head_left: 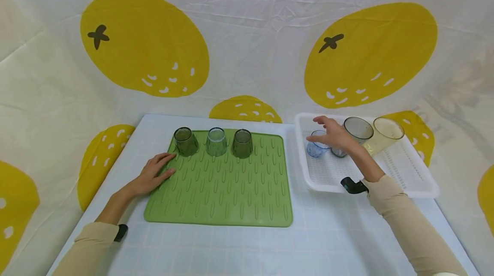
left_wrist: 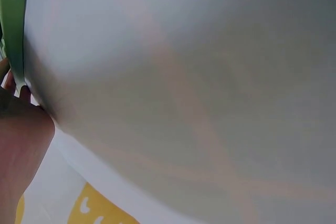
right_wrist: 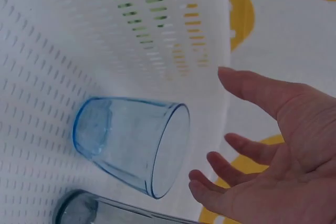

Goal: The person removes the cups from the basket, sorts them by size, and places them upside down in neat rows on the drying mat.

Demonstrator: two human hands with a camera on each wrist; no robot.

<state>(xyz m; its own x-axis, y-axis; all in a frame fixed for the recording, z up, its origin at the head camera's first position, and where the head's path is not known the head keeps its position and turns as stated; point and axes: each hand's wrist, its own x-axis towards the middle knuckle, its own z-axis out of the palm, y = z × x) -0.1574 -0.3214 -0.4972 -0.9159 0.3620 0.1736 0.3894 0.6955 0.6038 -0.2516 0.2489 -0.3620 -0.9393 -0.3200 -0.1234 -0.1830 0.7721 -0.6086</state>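
Note:
My right hand (head_left: 332,134) hovers over the white basket, thumb and fingers spread wide above a small blue glass (head_left: 317,149). In the right wrist view that blue glass (right_wrist: 131,142) stands with its mouth toward the hand (right_wrist: 283,156), a gap between them. My left hand (head_left: 152,175) rests at the left edge of the green drying mat (head_left: 231,194), its fingertips on the mat near a dark glass (head_left: 186,142). A pale greenish glass (head_left: 216,142) and another dark glass (head_left: 242,144) continue the row along the mat's far edge, all upside down.
The white perforated basket (head_left: 320,187) stands on the right of the table (head_left: 270,250). Inside it, right of the blue glass, are a grey glass (head_left: 358,129) and a taller yellowish glass (head_left: 386,136). A fruit-printed cloth (head_left: 254,66) hangs behind the table.

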